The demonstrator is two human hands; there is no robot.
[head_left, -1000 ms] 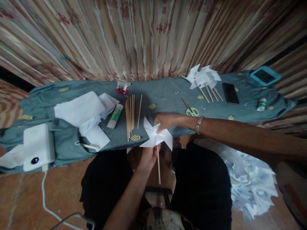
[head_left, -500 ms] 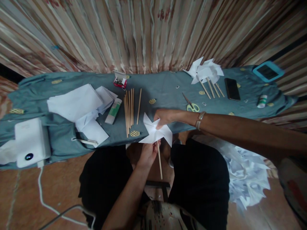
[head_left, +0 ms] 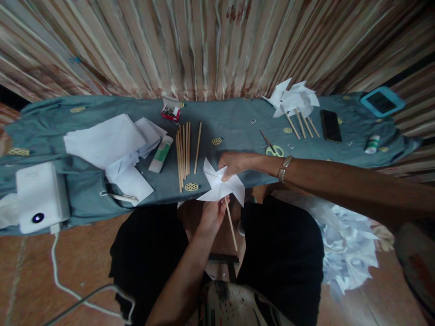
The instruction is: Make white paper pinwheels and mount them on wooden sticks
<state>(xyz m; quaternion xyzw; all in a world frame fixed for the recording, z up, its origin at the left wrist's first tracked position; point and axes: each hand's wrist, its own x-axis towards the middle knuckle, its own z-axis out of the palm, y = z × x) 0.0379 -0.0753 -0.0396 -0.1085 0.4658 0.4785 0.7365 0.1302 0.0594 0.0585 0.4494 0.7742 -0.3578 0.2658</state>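
Note:
A white paper pinwheel (head_left: 217, 186) is between my hands at the table's near edge. Its wooden stick (head_left: 231, 224) slants down below the paper. My left hand (head_left: 213, 213) is closed around the top of the stick, just under the pinwheel. From above, my right hand (head_left: 233, 164) presses its fingers on the pinwheel's centre; what lies under those fingertips is hidden. Several loose wooden sticks (head_left: 183, 154) lie on the cloth to the left, beside a green and white glue box (head_left: 161, 155). Behind them stands an open red box of pins (head_left: 171, 112).
Paper sheets (head_left: 105, 140) and a pen (head_left: 118, 197) lie left, near a white power bank (head_left: 41, 197) with a cable. Scissors (head_left: 272, 148), finished pinwheels (head_left: 292, 97), a phone (head_left: 331, 126) and a glue stick (head_left: 373, 144) are on the right. Crumpled-looking white paper (head_left: 350, 249) is piled below.
The lower end of the pinwheel's stick has swung slightly to the right. Both hands stay on the pinwheel in nearly the same place, and the view has shifted a little.

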